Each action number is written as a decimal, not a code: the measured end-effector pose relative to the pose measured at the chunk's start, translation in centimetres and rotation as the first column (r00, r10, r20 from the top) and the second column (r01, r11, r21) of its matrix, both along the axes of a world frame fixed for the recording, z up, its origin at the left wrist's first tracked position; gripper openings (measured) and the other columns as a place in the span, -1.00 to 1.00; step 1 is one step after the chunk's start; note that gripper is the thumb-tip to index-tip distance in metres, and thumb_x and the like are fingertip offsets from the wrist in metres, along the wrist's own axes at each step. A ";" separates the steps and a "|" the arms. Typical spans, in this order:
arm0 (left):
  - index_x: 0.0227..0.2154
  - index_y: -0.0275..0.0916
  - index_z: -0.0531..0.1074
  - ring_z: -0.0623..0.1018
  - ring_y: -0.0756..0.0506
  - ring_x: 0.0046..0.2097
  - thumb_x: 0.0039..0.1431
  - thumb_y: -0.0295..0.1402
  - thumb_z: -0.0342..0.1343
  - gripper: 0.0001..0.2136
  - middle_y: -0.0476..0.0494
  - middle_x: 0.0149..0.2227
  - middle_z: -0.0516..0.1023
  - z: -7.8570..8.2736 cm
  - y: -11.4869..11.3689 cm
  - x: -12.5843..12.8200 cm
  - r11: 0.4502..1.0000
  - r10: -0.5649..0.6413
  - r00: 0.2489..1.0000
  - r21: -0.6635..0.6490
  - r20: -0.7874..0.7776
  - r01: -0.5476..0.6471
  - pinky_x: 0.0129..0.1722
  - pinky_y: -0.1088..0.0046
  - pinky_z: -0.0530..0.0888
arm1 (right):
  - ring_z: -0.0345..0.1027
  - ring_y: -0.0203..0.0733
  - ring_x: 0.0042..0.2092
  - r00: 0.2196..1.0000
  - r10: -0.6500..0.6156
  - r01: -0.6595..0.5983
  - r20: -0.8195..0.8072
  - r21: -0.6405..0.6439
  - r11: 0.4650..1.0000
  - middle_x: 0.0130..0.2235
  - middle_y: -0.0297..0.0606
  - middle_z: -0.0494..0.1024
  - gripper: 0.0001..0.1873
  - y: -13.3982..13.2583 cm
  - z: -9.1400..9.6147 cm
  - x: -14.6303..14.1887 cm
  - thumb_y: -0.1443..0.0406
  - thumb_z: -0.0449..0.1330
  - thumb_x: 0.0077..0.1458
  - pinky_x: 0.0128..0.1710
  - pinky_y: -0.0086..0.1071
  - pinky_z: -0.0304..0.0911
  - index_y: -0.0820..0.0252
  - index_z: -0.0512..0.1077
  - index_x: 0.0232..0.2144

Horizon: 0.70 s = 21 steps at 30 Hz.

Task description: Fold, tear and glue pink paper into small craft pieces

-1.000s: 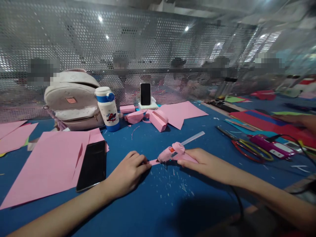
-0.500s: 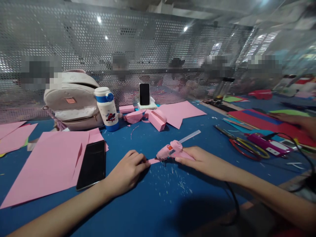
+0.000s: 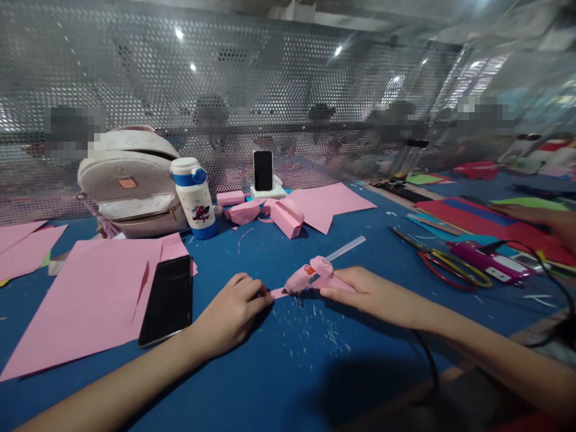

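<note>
My right hand (image 3: 364,294) is wrapped round the handle of a pink glue gun (image 3: 310,276), from whose back a clear glue stick (image 3: 346,248) juts out. The gun's nozzle points left and meets a narrow pink paper strip (image 3: 278,293) low over the blue table. My left hand (image 3: 240,309) pinches the strip's left end, with its fingers curled; that end is hidden under them. Whitish scraps and glue threads (image 3: 330,333) lie scattered below the gun. A black phone (image 3: 167,300) rests left of my left hand, partly on a pink sheet (image 3: 99,294).
Behind stand a white backpack (image 3: 135,180), a bottle (image 3: 194,198), folded pink paper pieces (image 3: 283,217) and an upright phone (image 3: 263,171). To the right lie scissors (image 3: 450,267), a purple device (image 3: 490,262) and red paper (image 3: 481,225); another person's hand (image 3: 531,217) reaches in there.
The glue gun's nozzle has shifted very slightly left along the paper strip. My left hand stays in place, still pinching the strip.
</note>
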<state>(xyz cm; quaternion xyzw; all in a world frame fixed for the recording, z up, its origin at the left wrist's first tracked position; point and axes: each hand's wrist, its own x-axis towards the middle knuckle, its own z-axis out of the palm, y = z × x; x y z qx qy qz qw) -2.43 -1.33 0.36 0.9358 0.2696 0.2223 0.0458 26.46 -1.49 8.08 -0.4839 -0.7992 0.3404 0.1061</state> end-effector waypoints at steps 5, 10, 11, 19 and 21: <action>0.01 -0.33 0.46 0.39 -0.18 -0.14 0.40 -0.50 -0.17 -0.68 -0.27 -0.13 0.49 0.0 0.0 0.0 1.000 -0.014 1.000 0.001 0.008 0.014 -0.11 0.21 0.39 | 0.36 -0.13 -0.32 0.999 -0.019 0.018 0.041 0.025 1.000 -0.30 -0.25 0.57 -0.44 -0.1 0.2 0.3 -0.11 0.00 0.26 -0.29 -0.36 0.16 0.22 0.52 -0.32; 0.00 -0.31 0.47 0.39 -0.17 -0.14 0.41 -0.49 -0.14 -0.70 -0.25 -0.14 0.50 -0.1 0.0 0.0 1.000 0.000 1.000 0.005 0.012 0.000 -0.09 0.21 0.39 | 0.41 -0.04 -0.21 1.000 -0.015 0.015 -0.003 0.018 1.000 -0.23 -0.24 0.60 -0.46 0.1 0.3 -0.1 -0.10 0.02 0.24 -0.21 -0.33 0.21 0.20 0.56 -0.26; 0.00 -0.32 0.47 0.39 -0.17 -0.13 0.41 -0.49 -0.15 -0.70 -0.25 -0.14 0.50 -0.1 0.0 0.0 1.000 0.001 1.000 0.003 0.008 -0.001 -0.09 0.21 0.39 | 0.41 -0.03 -0.20 1.000 -0.010 0.010 -0.023 0.014 1.000 -0.21 -0.24 0.60 -0.47 0.1 0.2 -0.1 -0.09 0.03 0.24 -0.19 -0.32 0.22 0.19 0.57 -0.22; 0.05 -0.27 0.39 0.41 -0.18 -0.14 0.35 -0.57 -0.16 -0.67 -0.22 -0.12 0.49 0.1 -0.1 -0.1 1.000 0.009 1.000 -0.016 -0.014 -0.009 -0.08 0.19 0.36 | 0.41 -0.04 -0.24 0.995 -0.096 0.096 -0.006 0.055 0.994 -0.26 -0.22 0.59 -0.47 0.1 -0.8 0.7 -0.11 0.07 0.20 -0.25 -0.33 0.25 0.19 0.57 -0.24; 0.05 -0.27 0.35 0.42 -0.18 -0.14 0.32 -0.59 -0.15 -0.67 -0.21 -0.12 0.50 0.3 -0.2 0.0 0.999 0.042 0.999 -0.035 0.011 -0.041 -0.07 0.19 0.34 | 0.42 -0.03 -0.22 0.995 -0.097 0.098 -0.025 0.049 0.994 -0.24 -0.22 0.60 -0.48 0.0 -0.6 0.8 -0.09 0.07 0.21 -0.22 -0.32 0.28 0.19 0.57 -0.22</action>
